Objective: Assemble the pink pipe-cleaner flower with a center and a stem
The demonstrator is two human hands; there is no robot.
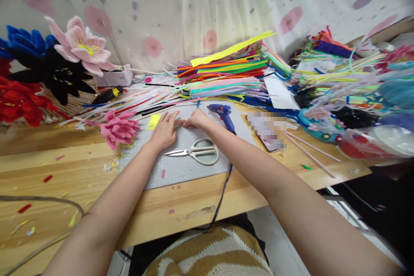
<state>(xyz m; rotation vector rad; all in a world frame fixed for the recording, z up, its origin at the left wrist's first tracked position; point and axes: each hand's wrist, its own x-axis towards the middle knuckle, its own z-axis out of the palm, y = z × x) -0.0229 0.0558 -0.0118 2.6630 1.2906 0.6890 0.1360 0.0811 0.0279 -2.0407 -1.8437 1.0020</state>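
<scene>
My left hand (pixel 164 130) lies low over the grey cutting mat (pixel 190 177), its fingers stretched out and apart. A bright yellow piece (pixel 153 121) shows beside its fingers. Close on the right, my right hand (pixel 198 119) has its fingers pinched together. Something small and pale sits between the two hands, too hidden to name. Scissors (pixel 203 152) with pale handles rest below the hands, blades pointing left. A blue glue gun (pixel 223 114) stands just right of my right hand, its black cord running down past the table's front edge.
Pink (pixel 119 128), black and red fuzzy flowers occupy the left side. Bundles of coloured pipe cleaners (pixel 226 86) are piled along the back. A phone (pixel 267 131), partly blurred, lies right of the mat. Two pink stems (pixel 312 155) and small scraps lie on the wooden table (pixel 106 172).
</scene>
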